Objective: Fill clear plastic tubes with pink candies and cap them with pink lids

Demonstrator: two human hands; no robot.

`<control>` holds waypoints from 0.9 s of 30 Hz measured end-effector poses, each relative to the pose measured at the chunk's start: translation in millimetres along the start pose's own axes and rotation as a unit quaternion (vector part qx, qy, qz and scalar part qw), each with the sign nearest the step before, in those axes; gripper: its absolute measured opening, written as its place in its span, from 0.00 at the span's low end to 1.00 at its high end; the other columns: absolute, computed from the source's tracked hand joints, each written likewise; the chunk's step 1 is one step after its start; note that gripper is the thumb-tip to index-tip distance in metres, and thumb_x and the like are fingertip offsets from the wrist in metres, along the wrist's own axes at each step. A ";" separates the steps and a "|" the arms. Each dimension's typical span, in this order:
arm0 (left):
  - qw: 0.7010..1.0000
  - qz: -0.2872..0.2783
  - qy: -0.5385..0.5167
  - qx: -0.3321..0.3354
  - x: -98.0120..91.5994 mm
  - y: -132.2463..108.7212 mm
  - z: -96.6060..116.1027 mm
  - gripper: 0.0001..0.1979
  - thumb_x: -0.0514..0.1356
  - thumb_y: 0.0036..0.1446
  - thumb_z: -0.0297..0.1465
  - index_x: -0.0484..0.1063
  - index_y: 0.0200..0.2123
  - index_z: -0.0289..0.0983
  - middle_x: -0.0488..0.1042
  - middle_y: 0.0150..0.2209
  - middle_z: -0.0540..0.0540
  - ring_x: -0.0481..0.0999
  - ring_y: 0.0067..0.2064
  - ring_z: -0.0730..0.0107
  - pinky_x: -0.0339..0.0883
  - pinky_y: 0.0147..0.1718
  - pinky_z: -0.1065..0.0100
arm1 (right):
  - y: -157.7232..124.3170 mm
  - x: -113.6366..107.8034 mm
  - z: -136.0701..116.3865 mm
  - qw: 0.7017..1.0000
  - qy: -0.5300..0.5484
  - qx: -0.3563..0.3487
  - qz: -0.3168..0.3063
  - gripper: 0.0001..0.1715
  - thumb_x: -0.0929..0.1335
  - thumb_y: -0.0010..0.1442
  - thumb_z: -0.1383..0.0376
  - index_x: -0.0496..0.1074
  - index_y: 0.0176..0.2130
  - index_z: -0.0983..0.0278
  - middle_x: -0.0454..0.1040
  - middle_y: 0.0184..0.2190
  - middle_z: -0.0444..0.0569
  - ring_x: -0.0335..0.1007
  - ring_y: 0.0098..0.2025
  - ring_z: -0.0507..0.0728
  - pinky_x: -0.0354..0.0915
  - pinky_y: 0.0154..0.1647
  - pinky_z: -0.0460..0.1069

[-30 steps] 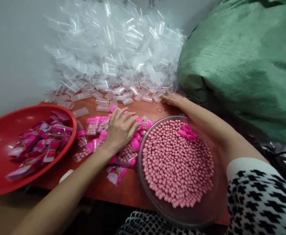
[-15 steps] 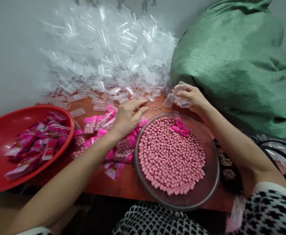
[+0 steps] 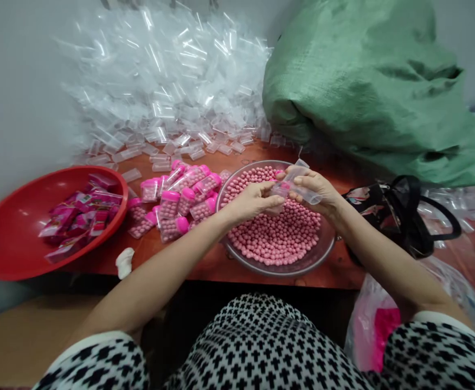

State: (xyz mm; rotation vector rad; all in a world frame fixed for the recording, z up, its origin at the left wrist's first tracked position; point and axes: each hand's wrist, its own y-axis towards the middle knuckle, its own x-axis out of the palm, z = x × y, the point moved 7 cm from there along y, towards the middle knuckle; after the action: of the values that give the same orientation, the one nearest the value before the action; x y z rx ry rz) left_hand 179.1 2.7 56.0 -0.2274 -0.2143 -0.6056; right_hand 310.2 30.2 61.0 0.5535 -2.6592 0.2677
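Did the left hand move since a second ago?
Yes. The left hand moved right, off the capped tubes, to the clear tube held over the bowl.

Both hands meet over clear bowl of pink candy balls. Right hand grips empty clear tubes; left hand pinches one tube end. Filled pink-capped tubes lie beside bowl; red basin of sachets at left; green sack behind.
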 end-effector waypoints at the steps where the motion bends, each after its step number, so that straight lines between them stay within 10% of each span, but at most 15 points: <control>1: 1.000 -0.001 0.018 0.005 1.6 -2.6 -2.7 0.23 0.72 0.47 0.32 0.78 0.48 0.34 0.76 0.32 0.48 0.77 0.34 0.70 0.76 0.39 0.64 | -4.9 -2.9 -1.1 1.000 -0.001 -0.009 0.014 0.21 0.79 0.44 0.65 0.76 0.40 0.62 0.83 0.38 0.46 0.72 0.24 0.48 0.71 0.22 0.41; 9: 0.956 0.111 0.248 0.112 -13.5 -22.6 -0.8 0.29 0.63 0.56 0.36 0.70 0.60 0.35 0.73 0.27 0.52 0.76 0.30 0.68 0.73 0.34 0.68 | -30.9 -13.6 2.6 0.994 -0.090 -0.006 0.061 0.23 0.80 0.44 0.59 0.78 0.39 0.64 0.82 0.35 0.47 0.73 0.23 0.49 0.70 0.22 0.44; 18: 0.787 0.126 0.599 0.075 -2.8 -27.2 2.7 0.30 0.50 0.68 0.34 0.56 0.70 0.31 0.77 0.26 0.45 0.78 0.31 0.55 0.68 0.41 0.62 | -46.2 0.8 0.4 0.959 -0.266 -0.086 0.051 0.18 0.78 0.50 0.56 0.78 0.38 0.62 0.77 0.27 0.41 0.70 0.27 0.51 0.67 0.28 0.46; 23: 0.869 0.180 0.450 0.102 -4.1 -29.0 7.4 0.26 0.58 0.59 0.28 0.68 0.62 0.34 0.68 0.20 0.54 0.73 0.26 0.65 0.69 0.41 0.65 | -50.4 4.6 -1.6 0.921 -0.359 -0.143 0.047 0.19 0.74 0.56 0.53 0.78 0.44 0.61 0.80 0.34 0.47 0.77 0.35 0.57 0.74 0.38 0.52; 27: 0.977 0.194 0.082 0.036 -10.3 -25.0 -4.7 0.09 0.61 0.48 0.26 0.74 0.36 0.34 0.71 0.23 0.52 0.74 0.27 0.70 0.73 0.34 0.67 | -64.4 21.6 -16.1 0.796 -0.539 -0.271 0.044 0.15 0.68 0.64 0.60 0.78 0.49 0.57 0.79 0.53 0.52 0.76 0.55 0.62 0.71 0.59 0.61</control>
State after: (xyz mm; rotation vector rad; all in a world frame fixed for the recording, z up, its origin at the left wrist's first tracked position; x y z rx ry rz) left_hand 157.0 -13.1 52.5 -0.1420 -0.0293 -0.2253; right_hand 324.7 -31.0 91.2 0.4406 -3.5613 -1.1034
